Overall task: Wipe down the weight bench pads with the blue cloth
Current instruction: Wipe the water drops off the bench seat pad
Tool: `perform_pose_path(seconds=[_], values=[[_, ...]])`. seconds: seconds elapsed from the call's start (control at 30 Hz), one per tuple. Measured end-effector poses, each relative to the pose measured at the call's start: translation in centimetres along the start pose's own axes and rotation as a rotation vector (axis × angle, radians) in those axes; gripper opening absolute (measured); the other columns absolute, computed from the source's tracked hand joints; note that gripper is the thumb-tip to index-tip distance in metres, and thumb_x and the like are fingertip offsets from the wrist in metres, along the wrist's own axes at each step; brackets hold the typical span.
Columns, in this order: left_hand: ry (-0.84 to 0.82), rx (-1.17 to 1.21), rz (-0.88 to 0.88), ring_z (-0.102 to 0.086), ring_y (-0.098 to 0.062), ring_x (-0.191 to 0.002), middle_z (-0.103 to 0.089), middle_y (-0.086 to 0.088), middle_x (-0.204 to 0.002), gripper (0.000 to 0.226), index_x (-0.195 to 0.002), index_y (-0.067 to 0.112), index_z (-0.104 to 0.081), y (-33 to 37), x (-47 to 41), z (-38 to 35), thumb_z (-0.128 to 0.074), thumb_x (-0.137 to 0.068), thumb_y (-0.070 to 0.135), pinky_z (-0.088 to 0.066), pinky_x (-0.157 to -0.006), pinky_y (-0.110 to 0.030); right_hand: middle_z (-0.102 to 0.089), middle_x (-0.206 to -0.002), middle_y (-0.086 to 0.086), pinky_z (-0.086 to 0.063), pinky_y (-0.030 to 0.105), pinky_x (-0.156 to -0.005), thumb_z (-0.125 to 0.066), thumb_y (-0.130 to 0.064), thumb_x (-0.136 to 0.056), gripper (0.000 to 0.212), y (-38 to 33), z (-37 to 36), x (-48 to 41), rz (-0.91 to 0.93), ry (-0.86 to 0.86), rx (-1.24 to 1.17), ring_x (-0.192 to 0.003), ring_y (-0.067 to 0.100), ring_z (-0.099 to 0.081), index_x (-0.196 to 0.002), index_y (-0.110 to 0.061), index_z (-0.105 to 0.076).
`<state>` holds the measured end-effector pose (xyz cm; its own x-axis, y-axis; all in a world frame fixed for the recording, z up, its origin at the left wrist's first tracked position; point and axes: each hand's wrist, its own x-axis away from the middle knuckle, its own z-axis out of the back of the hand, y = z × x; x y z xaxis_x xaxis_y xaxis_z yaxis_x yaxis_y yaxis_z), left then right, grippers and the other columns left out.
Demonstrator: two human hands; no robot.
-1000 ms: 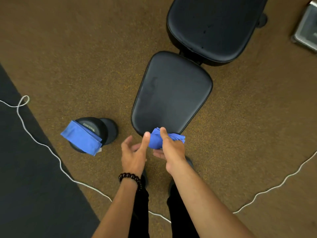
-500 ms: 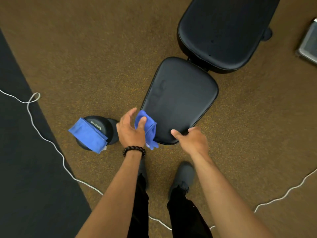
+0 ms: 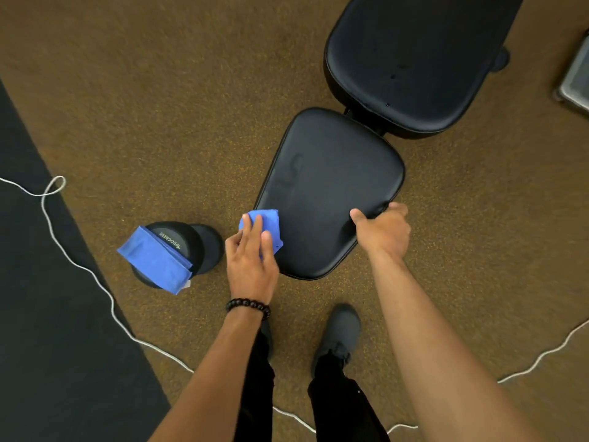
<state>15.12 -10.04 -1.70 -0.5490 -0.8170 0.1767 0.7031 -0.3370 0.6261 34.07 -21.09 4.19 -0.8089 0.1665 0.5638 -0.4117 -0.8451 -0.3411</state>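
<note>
We see a smooth, faintly glossy black vinyl-like seat pad [image 3: 331, 193], a soft matt blue cloth [image 3: 266, 226], speckled rough brown rubber flooring [image 3: 159, 106], and a matt black mat [image 3: 47, 346].

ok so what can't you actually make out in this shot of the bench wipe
All from the head view:
- Bench frame and legs: hidden under the seat pad and back pad.
- Back pad's far end: cut off by the top edge.
- Grey box: cut off by the right edge, so unidentifiable.
- Most of the blue cloth: covered by the left hand.
- Right hand fingertips: curled under the seat pad's edge.
- White cord ends: run out of frame.
</note>
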Motion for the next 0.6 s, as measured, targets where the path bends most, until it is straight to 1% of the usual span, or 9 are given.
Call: perform_pose_path(seconds=[0.1, 0.13, 0.17, 0.23, 0.3, 0.33, 0.4, 0.47, 0.6], values=[[-0.059, 0.048, -0.057, -0.06, -0.027, -0.098, -0.061, -0.001, -0.112, 0.05, -0.145, 0.02, -0.057, -1.0, -0.6, 2.7, -0.065, -0.097, 0.011, -0.043, -0.089, -0.023, -0.064, -0.129, 0.018, -0.049, 0.037, -0.093, -0.085, -0.036, -0.08, 0.074, -0.7, 0.5, -1.1, -0.017, -0.024, 0.007, -0.116, 0.036, -0.064, -0.132, -0.009, -0.04], [-0.045, 0.021, -0.066, -0.061, -0.029, -0.098, -0.061, 0.004, -0.111, 0.052, -0.144, 0.019, -0.058, -1.6, -1.1, 3.0, -0.07, -0.094, 0.013, -0.045, -0.088, -0.025, -0.064, -0.128, 0.017, -0.049, 0.036, -0.092, -0.086, -0.036, -0.079, 0.074, -0.7, 0.5, -1.2, -0.013, -0.022, 0.011, -0.115, 0.036, -0.065, -0.131, -0.01, -0.04], [-0.034, -0.01, -0.054, -0.061, -0.03, -0.105, -0.063, 0.003, -0.118, 0.056, -0.146, 0.018, -0.056, -1.9, -1.7, 2.9, -0.073, -0.093, 0.018, -0.047, -0.091, -0.029, -0.065, -0.127, 0.017, -0.049, 0.037, -0.091, -0.086, -0.036, -0.078, 0.074, -0.7, 0.4, -1.3, -0.011, -0.014, 0.015, -0.113, 0.036, -0.066, -0.129, -0.011, -0.039], [-0.074, -0.027, 0.075, -0.059, -0.028, -0.117, -0.059, -0.003, -0.141, 0.063, -0.152, 0.02, -0.047, -1.5, -2.9, 2.2, -0.07, -0.095, 0.035, -0.046, -0.101, -0.032, -0.065, -0.126, 0.017, -0.05, 0.037, -0.09, -0.087, -0.034, -0.078, 0.073, -0.6, 0.1, -1.3, -0.011, -0.001, 0.016, -0.111, 0.037, -0.067, -0.128, -0.012, -0.038], [-0.19, 0.053, 0.328, -0.067, -0.019, -0.097, -0.063, 0.002, -0.13, 0.063, -0.154, 0.03, -0.042, -0.1, -3.7, 0.9, -0.058, -0.098, 0.054, -0.049, -0.095, -0.025, -0.065, -0.125, 0.018, -0.05, 0.038, -0.09, -0.087, -0.031, -0.078, 0.073, -0.9, -0.1, -1.5, -0.021, 0.0, 0.009, -0.111, 0.037, -0.066, -0.128, -0.011, -0.037], [-0.211, 0.108, 0.405, -0.069, -0.019, -0.09, -0.065, 0.002, -0.124, 0.062, -0.151, 0.034, -0.043, 0.4, -3.8, 0.4, -0.053, -0.096, 0.061, -0.053, -0.091, -0.028, -0.065, -0.125, 0.018, -0.05, 0.039, -0.091, -0.087, -0.03, -0.078, 0.074, -1.0, -0.1, -1.6, -0.031, 0.0, 0.004, -0.111, 0.038, -0.066, -0.128, -0.012, -0.036], [-0.162, 0.159, 0.424, -0.067, -0.028, -0.108, -0.066, -0.005, -0.13, 0.062, -0.143, 0.029, -0.046, 1.2, -4.2, -0.6, -0.051, -0.094, 0.066, -0.053, -0.097, -0.038, -0.065, -0.124, 0.018, -0.05, 0.039, -0.091, -0.088, -0.029, -0.077, 0.074, -1.1, 0.0, -1.8, -0.042, -0.003, 0.0, -0.111, 0.038, -0.066, -0.127, -0.012, -0.037], [-0.125, 0.105, 0.403, -0.059, -0.03, -0.125, -0.061, -0.007, -0.137, 0.067, -0.142, 0.023, -0.048, 2.0, -5.2, -1.3, -0.053, -0.092, 0.067, -0.048, -0.102, -0.042, -0.066, -0.122, 0.017, -0.05, 0.039, -0.089, -0.088, -0.027, -0.078, 0.072, -1.0, -0.1, -1.9, -0.042, -0.005, -0.001, -0.108, 0.038, -0.067, -0.126, -0.012, -0.036], [-0.134, -0.051, 0.296, -0.056, -0.034, -0.127, -0.059, -0.011, -0.139, 0.078, -0.141, 0.017, -0.048, 5.6, -10.1, -2.5, -0.048, -0.088, 0.075, -0.047, -0.101, -0.046, -0.066, -0.12, 0.016, -0.053, 0.043, -0.09, -0.088, -0.027, -0.076, 0.073, -0.7, -0.7, -1.8, -0.031, 0.014, -0.014, -0.106, 0.039, -0.067, -0.124, -0.014, -0.035]])
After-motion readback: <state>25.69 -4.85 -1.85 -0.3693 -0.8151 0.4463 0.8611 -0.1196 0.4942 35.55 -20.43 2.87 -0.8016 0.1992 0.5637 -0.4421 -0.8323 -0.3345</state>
